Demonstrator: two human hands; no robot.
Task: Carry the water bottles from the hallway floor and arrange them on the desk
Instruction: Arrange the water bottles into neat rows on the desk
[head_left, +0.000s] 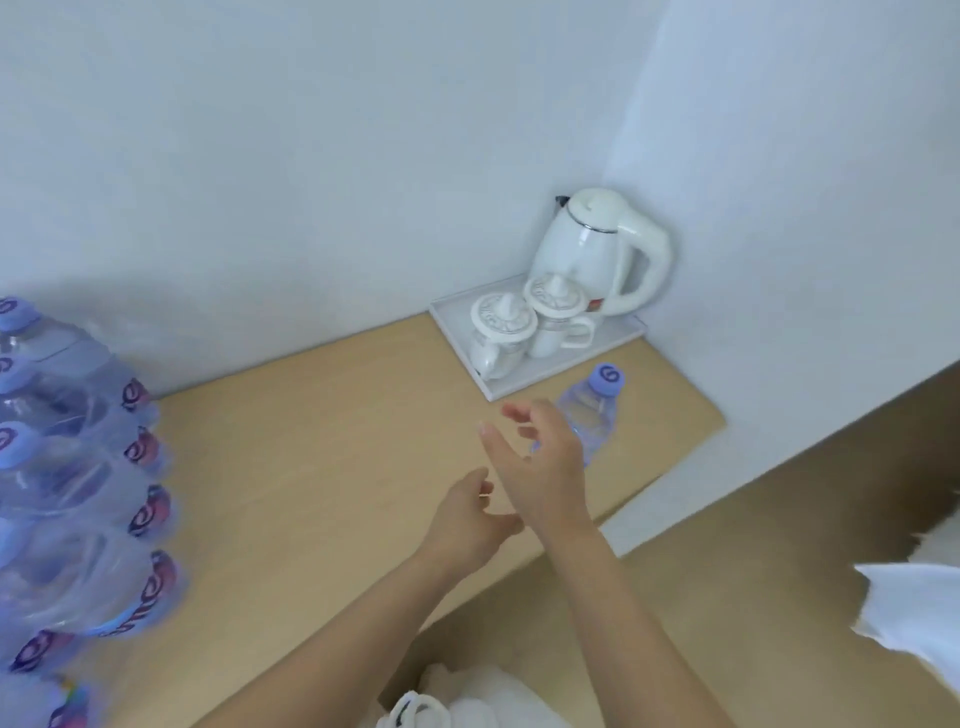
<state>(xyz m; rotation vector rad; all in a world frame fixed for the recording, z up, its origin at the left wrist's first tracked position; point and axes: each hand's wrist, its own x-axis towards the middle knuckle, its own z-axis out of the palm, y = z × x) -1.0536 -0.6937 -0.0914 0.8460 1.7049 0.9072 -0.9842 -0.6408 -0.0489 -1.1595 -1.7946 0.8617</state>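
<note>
One clear water bottle (592, 413) with a blue cap stands upright on the light wooden desk (322, 441), near its right end. My right hand (535, 457) hovers just left of it with fingers spread, partly covering its lower half and holding nothing. My left hand (475, 519) floats below and left of the right one, fingers loosely relaxed and empty. A shrink-wrapped pack of several bottles (78, 493) with blue caps lies on the desk's left end, cut off by the frame edge.
A white tray (524, 387) in the back right corner carries a white electric kettle (602, 249) and two lidded white cups (504, 332). White walls close the back and right. White cloth (914, 618) shows at lower right above a brown floor.
</note>
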